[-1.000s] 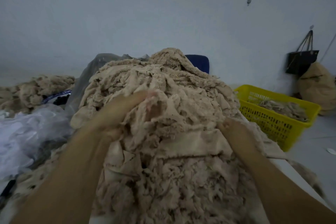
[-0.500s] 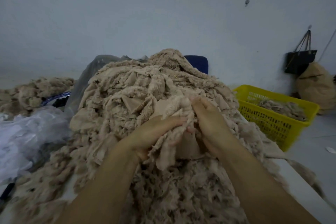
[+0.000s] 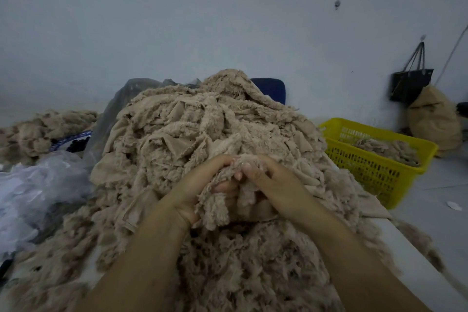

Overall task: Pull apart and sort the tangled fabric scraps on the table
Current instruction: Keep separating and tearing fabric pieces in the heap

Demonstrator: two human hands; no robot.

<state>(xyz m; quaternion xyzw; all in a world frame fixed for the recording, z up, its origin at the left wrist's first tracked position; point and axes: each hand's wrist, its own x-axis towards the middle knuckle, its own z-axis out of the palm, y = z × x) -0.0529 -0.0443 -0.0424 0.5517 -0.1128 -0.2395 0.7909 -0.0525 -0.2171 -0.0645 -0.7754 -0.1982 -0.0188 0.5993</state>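
Gripping one scrap, left hand and right hand curl fingers round it over the heaped table; grey wall behind.

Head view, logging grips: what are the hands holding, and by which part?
Left hand and right hand both grip a fuzzy beige fabric scrap by its bunched upper end; the rest hangs down.

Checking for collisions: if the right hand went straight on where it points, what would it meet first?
Likely the fabric scrap the right hand grips, then the left hand; depth unclear.
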